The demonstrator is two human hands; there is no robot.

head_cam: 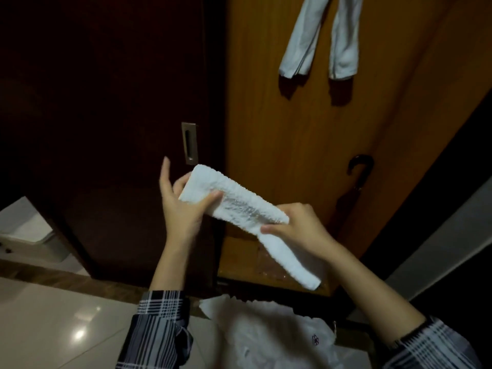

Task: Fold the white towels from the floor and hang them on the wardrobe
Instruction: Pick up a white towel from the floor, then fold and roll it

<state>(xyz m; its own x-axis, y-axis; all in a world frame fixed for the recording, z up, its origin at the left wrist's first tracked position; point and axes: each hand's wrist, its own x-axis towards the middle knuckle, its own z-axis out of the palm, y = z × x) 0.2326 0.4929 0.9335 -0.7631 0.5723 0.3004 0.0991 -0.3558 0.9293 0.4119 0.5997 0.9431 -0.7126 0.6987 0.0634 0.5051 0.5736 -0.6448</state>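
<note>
A folded white towel (239,203) stretches as a long strip between my hands in front of the wardrobe. My left hand (181,206) pinches its upper left end with the thumb on top, the index finger pointing up. My right hand (295,227) grips the strip near its middle, and the loose end (292,265) hangs down to the right. Two white towels (319,38) hang high on the orange wardrobe door (279,129). More white towels (255,331) lie in a heap on the floor below my arms.
A dark wardrobe door (106,115) with a recessed metal handle (189,143) stands at the left. A black hooked umbrella handle (359,169) leans against the orange door. Glossy floor tiles (53,315) lie at the lower left, beside a white fixture (29,235).
</note>
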